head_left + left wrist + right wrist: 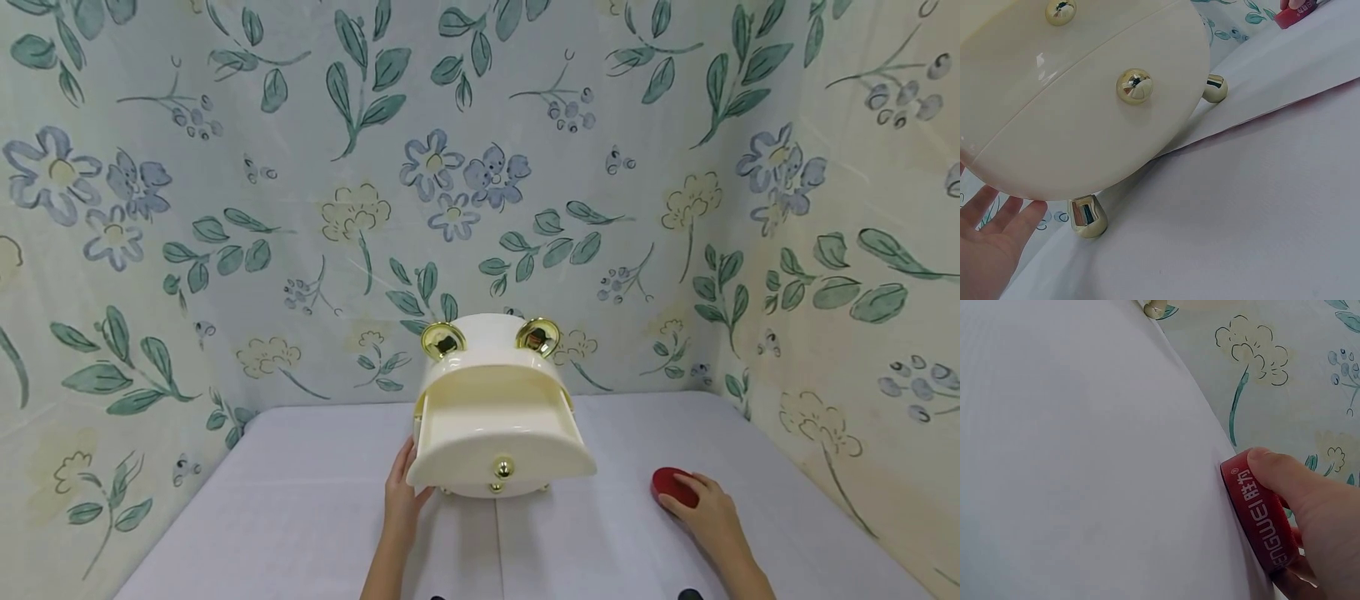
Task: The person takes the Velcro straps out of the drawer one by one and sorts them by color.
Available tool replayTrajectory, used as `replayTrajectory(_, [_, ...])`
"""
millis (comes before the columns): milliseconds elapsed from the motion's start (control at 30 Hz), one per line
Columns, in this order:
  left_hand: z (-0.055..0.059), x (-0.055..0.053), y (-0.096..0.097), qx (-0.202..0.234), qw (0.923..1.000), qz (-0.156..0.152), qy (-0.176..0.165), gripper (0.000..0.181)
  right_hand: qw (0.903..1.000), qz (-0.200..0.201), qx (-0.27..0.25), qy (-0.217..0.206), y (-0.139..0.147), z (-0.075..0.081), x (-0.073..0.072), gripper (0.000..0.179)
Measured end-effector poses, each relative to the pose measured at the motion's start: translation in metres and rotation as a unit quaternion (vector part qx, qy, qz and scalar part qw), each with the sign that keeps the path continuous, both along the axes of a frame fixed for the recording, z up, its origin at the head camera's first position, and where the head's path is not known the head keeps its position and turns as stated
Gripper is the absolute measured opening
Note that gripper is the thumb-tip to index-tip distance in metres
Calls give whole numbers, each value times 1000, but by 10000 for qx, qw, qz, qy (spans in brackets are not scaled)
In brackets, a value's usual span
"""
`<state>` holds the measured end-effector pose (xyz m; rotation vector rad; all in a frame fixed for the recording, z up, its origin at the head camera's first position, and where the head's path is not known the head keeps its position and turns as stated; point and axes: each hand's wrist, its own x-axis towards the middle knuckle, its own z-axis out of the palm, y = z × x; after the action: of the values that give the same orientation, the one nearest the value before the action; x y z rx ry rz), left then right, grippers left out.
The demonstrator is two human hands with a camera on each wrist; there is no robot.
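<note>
The left hand [402,493] has its fingers extended and spread, resting against the lower side of the cream cabinet [489,343]. The right hand [711,512] pinches the red disc [664,481], thumb on one side and fingers on the other; the two hands are well apart.

A light, flat-fingered press from the left hand should be enough to steady the cabinet, since its small gold feet [1089,217] look likely to slide on smooth cloth. The right hand's pinch across the rim suits so squat a shape (the white lettering on that rim stays partly readable), and an even grip should stop it tilting. Clearance above the protruding drawer [480,455] also deserves care.

The disc lies within the right hand, at or just above the worktop [315,483]; I cannot tell which. It sits to the right of the cabinet, well apart from the left hand.
</note>
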<state>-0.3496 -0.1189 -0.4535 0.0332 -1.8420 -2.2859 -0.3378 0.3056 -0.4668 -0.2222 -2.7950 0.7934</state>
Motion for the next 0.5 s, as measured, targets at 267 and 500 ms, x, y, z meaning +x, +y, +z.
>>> replayTrajectory(267, [0,1,0,-39,10000,13,-38,64,9999,114,-5,-122,-2,2,2,67])
replayTrajectory(500, [2,3,0,-84,10000,26,-40,63,9987,42,-71,-508,-5,9,2,77])
